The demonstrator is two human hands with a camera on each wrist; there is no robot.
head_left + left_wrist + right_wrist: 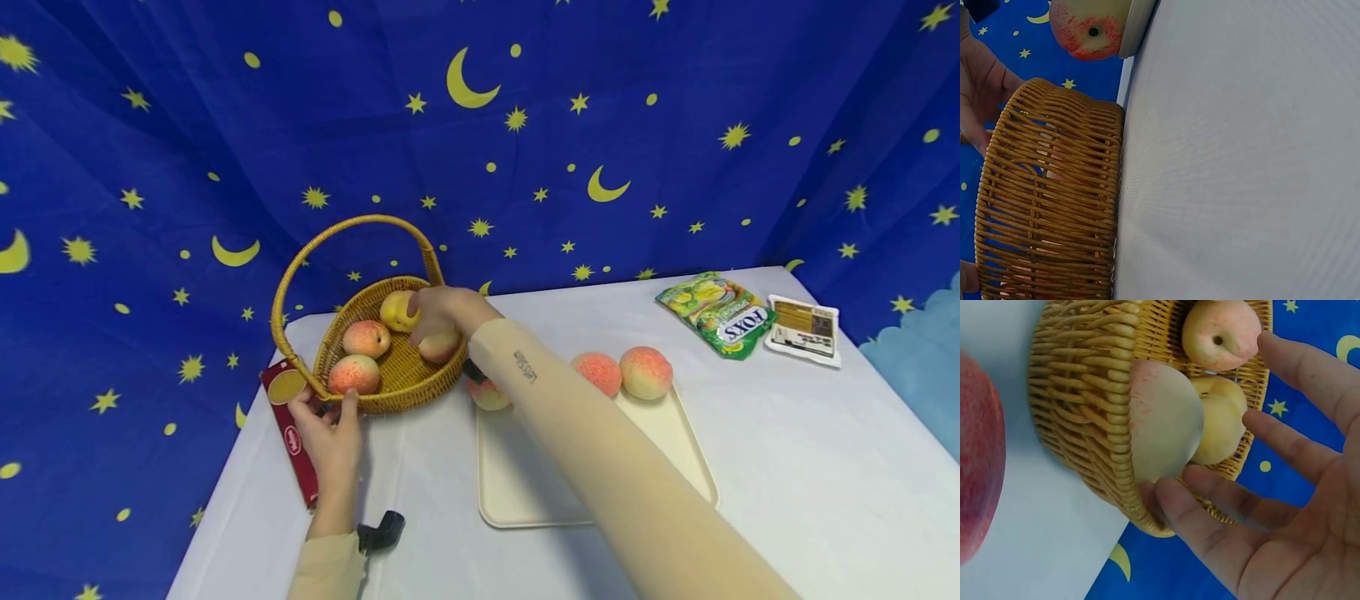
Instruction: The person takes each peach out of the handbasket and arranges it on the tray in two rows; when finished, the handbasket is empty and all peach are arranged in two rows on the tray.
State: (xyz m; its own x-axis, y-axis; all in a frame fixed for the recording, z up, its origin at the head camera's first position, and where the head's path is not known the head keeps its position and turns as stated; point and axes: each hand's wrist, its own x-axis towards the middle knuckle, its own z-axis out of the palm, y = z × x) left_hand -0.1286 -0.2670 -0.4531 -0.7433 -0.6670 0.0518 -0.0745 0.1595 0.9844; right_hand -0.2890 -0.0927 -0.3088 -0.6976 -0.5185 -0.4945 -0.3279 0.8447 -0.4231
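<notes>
Starry blue curtain (360,125) behind a white bench (795,433).
I have the left grip (330,437) pinching the basket (412,396) rim; my right grip (442,310), fingers spread apart, is at a peach (1166,419) inside.

Golden-brown basket (405,398), pink-blushed pale peaches (366,338), blue curtain (375,100) with yellow stars (516,119)

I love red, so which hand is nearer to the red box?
Left. The left hand is by the red box, at the basket's edge; the right hand is farther, across the basket.
</notes>
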